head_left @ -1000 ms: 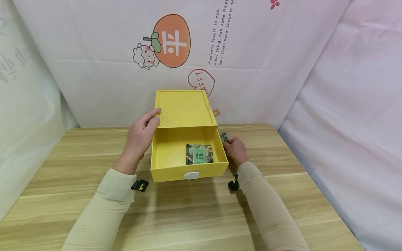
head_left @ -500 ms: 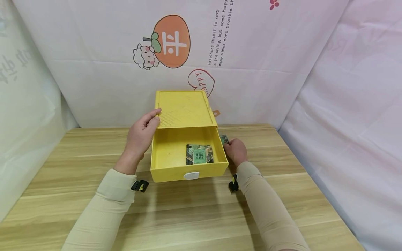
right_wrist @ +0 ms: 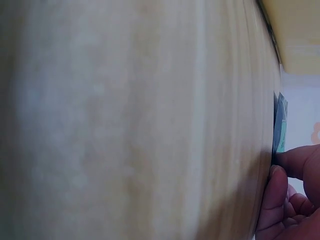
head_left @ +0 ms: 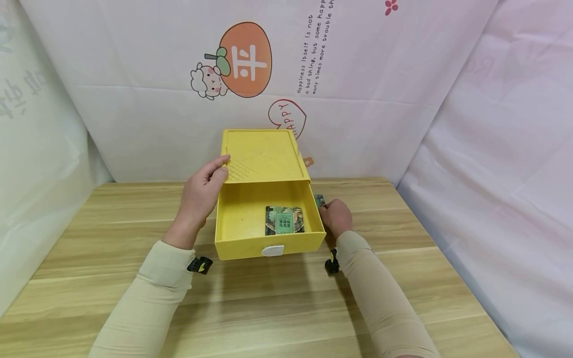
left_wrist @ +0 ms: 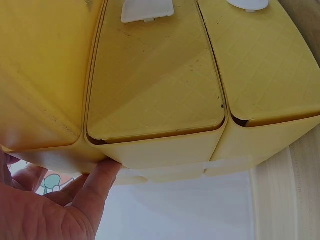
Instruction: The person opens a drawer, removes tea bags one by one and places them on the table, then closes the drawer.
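A yellow drawer unit point(head_left: 264, 154) stands at the back of the table, its top drawer point(head_left: 241, 214) pulled out. Inside that drawer lies a green and dark tea packet point(head_left: 284, 221), near the front right. My left hand point(head_left: 200, 196) touches the unit's upper left edge with thumb and index finger; in the left wrist view its fingers rest against the side wall. Right of the unit, my right hand point(head_left: 336, 216) pinches another tea packet point(head_left: 319, 200) low at the table. In the right wrist view, thumb and finger hold this packet point(right_wrist: 281, 125) at its near end; part of it is hidden.
Two lower drawers point(left_wrist: 155, 75) with white tabs are closed beneath the pulled-out one. The wooden table point(head_left: 268, 308) reaches toward the viewer. A printed white cloth point(head_left: 358, 124) hangs behind, with further cloth on both sides.
My right hand and its packet have shifted very slightly toward the viewer, so less of the packet shows beside the drawer. The left hand and the drawer stay where they were.
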`<state>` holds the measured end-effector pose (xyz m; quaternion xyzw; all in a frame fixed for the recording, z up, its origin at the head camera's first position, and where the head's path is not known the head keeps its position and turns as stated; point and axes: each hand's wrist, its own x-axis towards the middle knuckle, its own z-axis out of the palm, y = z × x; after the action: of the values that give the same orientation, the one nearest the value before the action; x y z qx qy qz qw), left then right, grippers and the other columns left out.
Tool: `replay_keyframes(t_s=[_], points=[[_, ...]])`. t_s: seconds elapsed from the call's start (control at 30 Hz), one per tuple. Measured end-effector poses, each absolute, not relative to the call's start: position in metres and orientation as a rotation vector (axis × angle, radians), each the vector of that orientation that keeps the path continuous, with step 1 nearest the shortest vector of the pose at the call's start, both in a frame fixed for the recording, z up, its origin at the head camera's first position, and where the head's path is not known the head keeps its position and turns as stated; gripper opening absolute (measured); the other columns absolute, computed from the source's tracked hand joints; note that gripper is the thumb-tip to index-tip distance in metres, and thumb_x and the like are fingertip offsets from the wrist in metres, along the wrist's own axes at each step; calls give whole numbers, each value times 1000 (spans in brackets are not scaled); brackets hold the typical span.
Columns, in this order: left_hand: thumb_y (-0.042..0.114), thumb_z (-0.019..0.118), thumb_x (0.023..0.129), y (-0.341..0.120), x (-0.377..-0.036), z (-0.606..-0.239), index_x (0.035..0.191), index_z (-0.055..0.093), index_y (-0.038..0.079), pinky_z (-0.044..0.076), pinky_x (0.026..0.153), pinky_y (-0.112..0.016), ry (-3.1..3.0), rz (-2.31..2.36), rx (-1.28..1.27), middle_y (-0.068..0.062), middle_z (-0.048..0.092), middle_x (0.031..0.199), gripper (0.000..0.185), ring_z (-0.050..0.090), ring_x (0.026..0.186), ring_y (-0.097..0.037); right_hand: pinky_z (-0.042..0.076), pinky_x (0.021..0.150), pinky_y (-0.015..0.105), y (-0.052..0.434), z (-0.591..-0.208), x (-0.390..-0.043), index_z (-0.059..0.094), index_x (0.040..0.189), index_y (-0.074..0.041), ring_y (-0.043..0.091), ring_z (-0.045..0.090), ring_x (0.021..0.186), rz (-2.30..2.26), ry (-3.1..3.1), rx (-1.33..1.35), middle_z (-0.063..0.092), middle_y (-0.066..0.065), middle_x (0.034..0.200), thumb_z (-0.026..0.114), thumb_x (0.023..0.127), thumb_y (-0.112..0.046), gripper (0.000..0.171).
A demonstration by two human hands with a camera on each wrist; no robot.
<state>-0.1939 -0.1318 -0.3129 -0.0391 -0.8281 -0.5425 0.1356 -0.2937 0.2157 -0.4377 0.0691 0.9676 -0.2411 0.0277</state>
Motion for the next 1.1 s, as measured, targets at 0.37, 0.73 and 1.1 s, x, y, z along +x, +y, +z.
replay_keyframes(t_s=[0.37,0.73,1.1], points=[[49,44,107,-132,-193,-312,150,57,35,30,55,-33,-2398,-1572,-112,-11,52,81,47,24,52,-11,34,53,33,215,-439,-294,49,57,-13,19,42,54,-791,2990,249,43,0,54,58,96,-22,41],[49,43,108,-131,-194,-313,150,57,34,31,57,-34,-2405,-1564,-114,-12,53,84,47,24,53,-12,29,51,32,214,-438,-294,41,58,-14,16,33,52,-807,2981,262,32,-2,54,58,96,-21,42],[49,43,108,-131,-194,-313,151,56,34,33,63,-37,-2405,-1578,-112,-14,54,91,48,26,56,-13,27,51,32,215,-441,-296,39,58,-15,16,30,51,-848,2980,260,30,-2,54,58,95,-24,42]])
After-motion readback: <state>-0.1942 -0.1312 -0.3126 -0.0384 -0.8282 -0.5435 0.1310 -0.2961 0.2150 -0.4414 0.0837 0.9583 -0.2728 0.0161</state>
